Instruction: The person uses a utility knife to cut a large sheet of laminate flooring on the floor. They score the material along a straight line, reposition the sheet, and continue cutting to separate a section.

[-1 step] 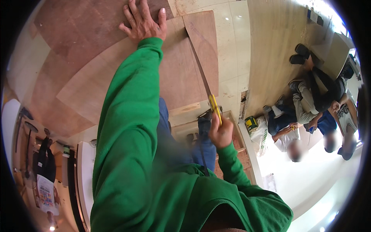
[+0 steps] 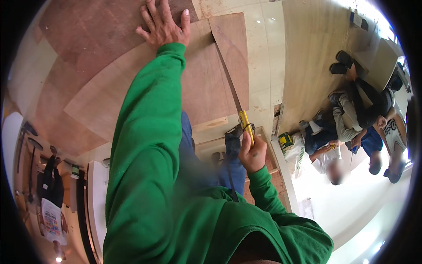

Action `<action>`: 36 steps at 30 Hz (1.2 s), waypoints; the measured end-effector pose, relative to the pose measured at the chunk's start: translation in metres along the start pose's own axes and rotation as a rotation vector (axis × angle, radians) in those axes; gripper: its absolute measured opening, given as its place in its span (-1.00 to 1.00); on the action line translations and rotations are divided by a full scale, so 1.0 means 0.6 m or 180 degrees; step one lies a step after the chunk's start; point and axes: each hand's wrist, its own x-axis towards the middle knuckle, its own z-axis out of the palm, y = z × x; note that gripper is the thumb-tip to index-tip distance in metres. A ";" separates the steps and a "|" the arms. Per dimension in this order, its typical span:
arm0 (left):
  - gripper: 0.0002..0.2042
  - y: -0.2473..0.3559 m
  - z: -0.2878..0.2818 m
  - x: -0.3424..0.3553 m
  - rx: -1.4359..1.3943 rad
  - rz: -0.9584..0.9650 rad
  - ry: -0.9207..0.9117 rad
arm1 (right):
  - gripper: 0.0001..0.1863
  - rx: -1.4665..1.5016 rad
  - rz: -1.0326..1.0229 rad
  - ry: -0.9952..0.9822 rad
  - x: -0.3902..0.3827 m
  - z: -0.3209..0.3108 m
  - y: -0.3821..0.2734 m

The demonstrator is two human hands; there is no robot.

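Observation:
My left hand (image 2: 168, 27) lies flat with its fingers spread on the reddish-brown board, near the edge of a paler plywood sheet (image 2: 198, 83). My right hand (image 2: 253, 155) is wrapped round the yellow handle of a handsaw (image 2: 230, 82). The long narrow blade runs away from me along a straight cut in the plywood, between the main sheet and a strip (image 2: 233, 48) on its right. A dark slot shows at the cut's far part. The blade's far tip is hard to make out.
Sawdust lies on the pale floor tiles (image 2: 266, 57) beyond the strip. Right of me are a dark green can (image 2: 285, 141), a white bag (image 2: 293, 156) and several people sitting. Another person (image 2: 52, 211) stands at the left. A wooden frame (image 2: 266, 145) is near my legs.
My right hand and the saw have shifted slightly back toward me and to the right. My left hand stays pressed on the board.

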 end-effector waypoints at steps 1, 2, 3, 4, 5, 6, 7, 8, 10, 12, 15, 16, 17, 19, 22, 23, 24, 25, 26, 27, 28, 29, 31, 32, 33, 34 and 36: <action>-0.25 0.000 0.001 -0.001 -0.0001 0.0004 -0.0016 | -0.65 0.0078 -0.0259 0.0066 0.004 0.001 0.001; -0.25 -0.001 0.001 0.001 -0.0010 0.0014 -0.0029 | -0.64 0.0042 -0.0271 0.0091 0.020 0.011 0.002; -0.25 -0.002 0.001 0.001 -0.0057 0.0024 -0.0016 | -0.63 0.0004 -0.0283 0.0119 0.054 0.035 0.009; -0.24 -0.002 0.000 0.000 -0.0107 0.0033 -0.0008 | -0.61 -0.0032 -0.0283 0.0129 0.101 0.066 0.020; -0.24 -0.002 0.000 -0.001 -0.0155 0.0048 0.0000 | -0.59 0.0002 -0.0545 0.0209 0.143 0.097 0.031; -0.23 -0.001 -0.002 -0.002 -0.0169 0.0060 -0.0029 | -0.60 -0.0019 -0.0417 0.0205 0.155 0.114 0.047; -0.23 0.001 -0.003 -0.001 -0.0167 0.0039 -0.0021 | -0.60 0.0018 -0.0599 0.0253 0.165 0.125 0.060; -0.23 0.002 -0.006 -0.003 -0.0163 0.0021 -0.0061 | -0.60 0.0088 -0.0969 0.0334 0.159 0.126 0.073; -0.24 0.007 -0.009 -0.004 -0.0055 0.0049 -0.0106 | -0.61 0.0213 -0.0595 0.0140 0.105 0.089 0.086; -0.24 0.010 -0.008 0.003 -0.0032 0.0022 0.0033 | -0.64 0.0094 -0.0388 0.0147 0.024 0.034 0.077; -0.24 0.007 -0.006 0.004 -0.0157 -0.0021 -0.0081 | -0.66 -0.0109 -0.0190 -0.0023 -0.034 -0.018 0.042; -0.24 0.005 -0.004 0.006 -0.0248 -0.0005 -0.0063 | -0.66 -0.0238 -0.0036 -0.0080 -0.023 -0.014 0.029; -0.23 0.004 -0.001 0.007 -0.0353 0.0023 0.0015 | -0.66 -0.0415 0.0190 -0.0127 0.002 -0.004 0.019; -0.23 -0.001 0.003 0.006 -0.0178 -0.0038 -0.0026 | -0.64 0.0003 -0.0327 0.0109 0.096 0.066 0.012; -0.23 -0.003 0.004 -0.002 -0.0141 -0.0020 -0.0110 | -0.62 0.0061 -0.0687 0.0202 0.174 0.126 0.028; -0.23 -0.001 0.003 -0.004 -0.0155 -0.0012 -0.0082 | -0.62 0.0039 -0.0468 0.0128 0.170 0.123 0.040; -0.23 -0.002 0.002 -0.005 -0.0125 -0.0008 -0.0094 | -0.63 0.0095 -0.0431 0.0071 0.147 0.112 0.049; -0.23 0.001 0.003 -0.005 -0.0119 0.0001 -0.0118 | -0.64 0.0210 -0.0641 0.0098 0.115 0.089 0.059; -0.23 0.000 0.002 -0.003 -0.0109 -0.0011 -0.0086 | -0.66 -0.0009 -0.0368 0.0081 0.072 0.064 0.064; -0.23 0.001 0.003 -0.002 -0.0075 -0.0021 -0.0052 | -0.68 -0.0166 -0.0389 0.0124 0.030 0.037 0.067; -0.24 0.001 0.002 0.000 -0.0032 -0.0033 -0.0049 | -0.69 -0.0011 -0.0243 0.0035 -0.007 0.012 0.067; -0.24 0.000 0.002 0.001 0.0016 -0.0032 -0.0088 | -0.71 0.0083 0.0058 -0.0076 -0.029 -0.003 0.063; -0.24 -0.001 0.003 0.004 -0.0002 -0.0031 -0.0098 | -0.70 0.0050 -0.0176 -0.0008 -0.025 -0.001 0.051; -0.24 -0.001 0.004 0.004 -0.0017 -0.0023 -0.0068 | -0.70 -0.0079 -0.0011 -0.0012 -0.005 0.010 0.044; -0.24 -0.001 0.004 0.004 -0.0032 -0.0016 -0.0044 | -0.67 0.0056 -0.0403 0.0026 0.037 0.034 0.042; -0.24 -0.001 0.003 0.002 -0.0047 -0.0011 -0.0043 | -0.64 0.0090 -0.0519 0.0007 0.087 0.065 0.040; -0.24 0.002 0.000 -0.003 -0.0085 0.0021 -0.0068 | -0.58 0.0201 -0.0615 0.0078 0.145 0.108 0.046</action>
